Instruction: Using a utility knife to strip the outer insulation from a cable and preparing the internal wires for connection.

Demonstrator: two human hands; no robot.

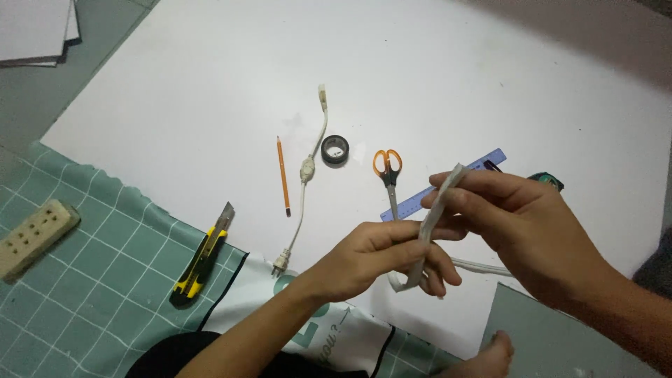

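The left hand [392, 255] is curling its fingers around the lower part of a flat white strip [432, 222], gripping it in a loose fist with the thumb lying along the top. The right hand [521, 224] is pinching the strip's upper part between thumb and fingertips, so the strip is running up at a slant from the left fist to the right fingers, its top end poking out just above the right index finger. Its bottom end is hanging out below the left hand, and another length of it is trailing off to the right under the right palm.

Both hands are hovering over a large white sheet [210, 91] that is covering most of the floor. Lying on the sheet behind the hands are orange-handled scissors [388, 171], partly crossing a blue ruler [448, 187] whose far end is showing above the right hand. Near the scissors a roll of black tape [335, 149] is sitting, and just beside it a white cord [304, 178] with an inline switch and a plug is stretching toward the person. A pencil [283, 176] is lying next to the cord. On the green checked mat [91, 294] to the left are resting a yellow knife [201, 262] and a beige socket strip [33, 234].
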